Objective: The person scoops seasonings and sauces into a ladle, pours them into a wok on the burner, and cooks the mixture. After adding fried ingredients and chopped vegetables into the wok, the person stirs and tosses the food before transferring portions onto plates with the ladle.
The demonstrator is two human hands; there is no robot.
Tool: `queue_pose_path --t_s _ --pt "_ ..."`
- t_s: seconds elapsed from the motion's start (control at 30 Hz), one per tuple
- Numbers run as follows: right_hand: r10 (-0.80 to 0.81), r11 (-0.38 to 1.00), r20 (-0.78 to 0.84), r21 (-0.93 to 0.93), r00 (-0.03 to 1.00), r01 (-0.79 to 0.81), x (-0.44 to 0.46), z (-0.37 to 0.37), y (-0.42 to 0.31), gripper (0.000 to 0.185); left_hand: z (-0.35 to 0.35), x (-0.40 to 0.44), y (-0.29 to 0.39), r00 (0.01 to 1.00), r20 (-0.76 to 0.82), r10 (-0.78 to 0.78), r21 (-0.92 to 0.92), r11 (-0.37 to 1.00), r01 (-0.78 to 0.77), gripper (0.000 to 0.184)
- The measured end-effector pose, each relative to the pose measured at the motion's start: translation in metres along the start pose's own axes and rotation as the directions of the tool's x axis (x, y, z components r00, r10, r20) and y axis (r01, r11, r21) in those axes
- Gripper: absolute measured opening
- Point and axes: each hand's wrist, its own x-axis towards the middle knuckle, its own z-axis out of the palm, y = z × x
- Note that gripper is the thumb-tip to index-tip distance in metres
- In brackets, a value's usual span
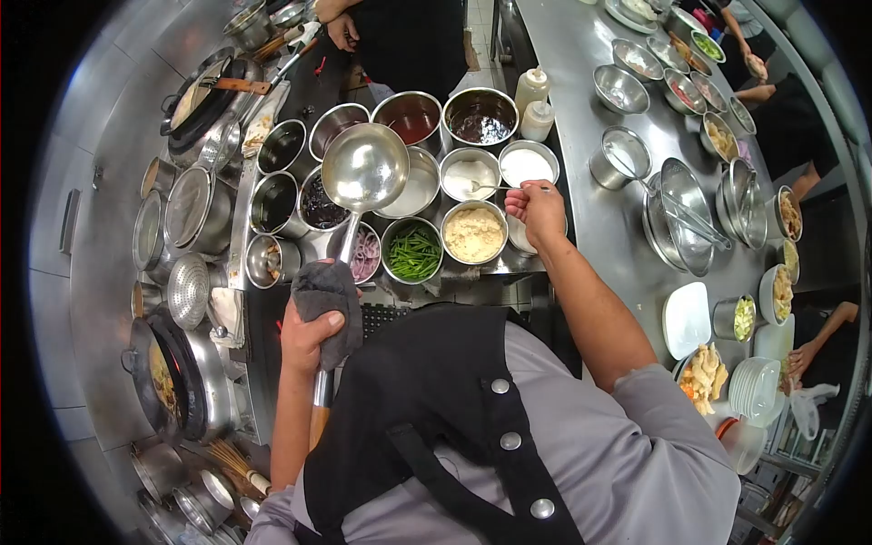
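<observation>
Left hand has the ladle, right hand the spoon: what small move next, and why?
Probably lift the spoon toward the ladle: the right hand has the spoon's head at the white substance, while the left hand holds the ladle nearby through a dark cloth, the ladle's bowl apparently bare.

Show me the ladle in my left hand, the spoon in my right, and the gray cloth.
Ladle (366,167): head view, on its bowl.
Spoon (497,188): head view, on its thin handle.
Gray cloth (325,292): head view, on its folds above the thumb.
</observation>
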Motion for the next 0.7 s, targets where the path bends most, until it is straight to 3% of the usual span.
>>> queue_pose_path --t_s 0.2,0.37,0.43,0.47,0.5,0.57,0.63,0.7 --pt "0.006 0.996 -0.026 0.09 1.0 -0.004 -0.014 -0.01 -0.015 0.01 -0.003 0.003 0.005 1.0 0.015 0.004 -0.004 1.0 -0.004 0.075" --pt "-0.021 0.999 0.007 0.047 1.0 0.021 -0.032 0.0 -0.03 0.012 -0.005 0.009 0.011 0.996 0.047 -0.077 0.198 0.978 0.066 0.07" --pt "-0.161 0.986 0.172 0.077 0.972 0.149 -0.057 0.022 -0.052 0.012 -0.002 0.015 0.012 0.994 0.076 -0.083 0.202 0.977 0.066 0.069" --pt "-0.356 0.925 0.204 -0.064 0.912 0.375 -0.065 0.029 -0.056 0.012 0.0 0.018 0.012 0.99 0.089 -0.108 0.167 0.982 0.092 0.068" --pt "-0.354 0.925 0.206 -0.066 0.912 0.374 -0.071 0.034 -0.061 0.012 0.001 0.021 0.012 0.985 0.108 -0.134 0.133 0.984 0.12 0.068" --pt "-0.602 0.737 0.205 -0.229 0.771 0.636 -0.083 0.035 -0.073 0.013 0.0 0.024 0.016 0.982 0.152 -0.115 0.082 0.991 0.104 0.066" --pt "-0.546 0.771 0.194 -0.264 0.815 0.579 -0.098 0.021 -0.07 0.013 -0.003 0.018 0.027 0.976 0.171 -0.134 -0.033 0.989 0.142 0.064" --pt "-0.389 0.833 0.258 -0.312 0.884 0.457 -0.108 0.002 -0.053 0.013 -0.007 0.009 0.034 0.98 0.162 -0.119 -0.098 0.986 0.136 0.065"
